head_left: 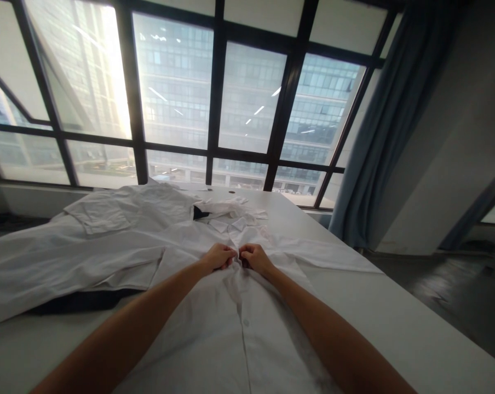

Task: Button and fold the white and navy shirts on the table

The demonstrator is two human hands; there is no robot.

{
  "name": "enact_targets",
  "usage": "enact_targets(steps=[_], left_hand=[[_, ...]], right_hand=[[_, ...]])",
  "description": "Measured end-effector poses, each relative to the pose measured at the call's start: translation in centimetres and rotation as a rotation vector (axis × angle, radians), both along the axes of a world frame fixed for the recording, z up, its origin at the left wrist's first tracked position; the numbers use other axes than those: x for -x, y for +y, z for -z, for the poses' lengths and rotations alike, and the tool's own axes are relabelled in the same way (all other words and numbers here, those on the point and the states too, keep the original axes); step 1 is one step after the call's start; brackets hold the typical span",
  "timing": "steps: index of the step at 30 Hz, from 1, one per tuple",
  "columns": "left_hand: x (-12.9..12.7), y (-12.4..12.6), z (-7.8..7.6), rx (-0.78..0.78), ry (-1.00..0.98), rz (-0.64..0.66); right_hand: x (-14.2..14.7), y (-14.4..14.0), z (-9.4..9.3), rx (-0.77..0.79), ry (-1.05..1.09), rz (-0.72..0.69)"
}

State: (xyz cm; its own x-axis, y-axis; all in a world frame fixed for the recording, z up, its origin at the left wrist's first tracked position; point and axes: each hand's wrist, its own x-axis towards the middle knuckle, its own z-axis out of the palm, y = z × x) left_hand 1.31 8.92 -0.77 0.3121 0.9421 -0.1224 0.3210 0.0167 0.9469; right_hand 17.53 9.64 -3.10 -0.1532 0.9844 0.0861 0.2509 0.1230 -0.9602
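On table (395,317), shirt (239,328) pinched, prob. both hands' fingers (231,257).

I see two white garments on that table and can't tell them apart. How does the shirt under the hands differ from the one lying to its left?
The front shirt lies flat along the table, button placket up; the left garment lies spread out crosswise and rumpled. Both hands, left and right, pinch the front shirt near its collar; nothing touches the left garment. Both are white fabric.
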Motion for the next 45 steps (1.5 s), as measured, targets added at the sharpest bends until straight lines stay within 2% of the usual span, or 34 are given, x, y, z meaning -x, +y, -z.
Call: enact_targets(steps=[9,16,20,27,35,40,45], left_hand=[[0.3,0.4,0.4,0.012,-0.016,0.049],[0.3,0.7,0.7,-0.041,0.048,0.024],[0.2,0.6,0.8,-0.087,0.080,0.009],[0.1,0.4,0.7,-0.084,0.084,-0.023],[-0.2,0.6,1.4,-0.139,0.052,-0.037],[0.0,0.9,1.9,-0.244,-0.035,0.015],[0.1,1.0,2.1,-0.352,0.024,0.051]], right_hand=[[-0.2,0.1,0.3,-0.120,-0.055,-0.060],[0.1,0.0,0.7,-0.328,-0.233,0.049],[0.2,0.0,0.8,-0.377,-0.287,0.070],[-0.1,0.4,1.1,-0.332,-0.269,0.045],[-0.5,0.7,0.7,-0.091,-0.093,-0.093],[-0.6,0.7,0.5,-0.078,-0.122,-0.087],[-0.7,0.8,0.6,-0.116,-0.187,-0.107]])
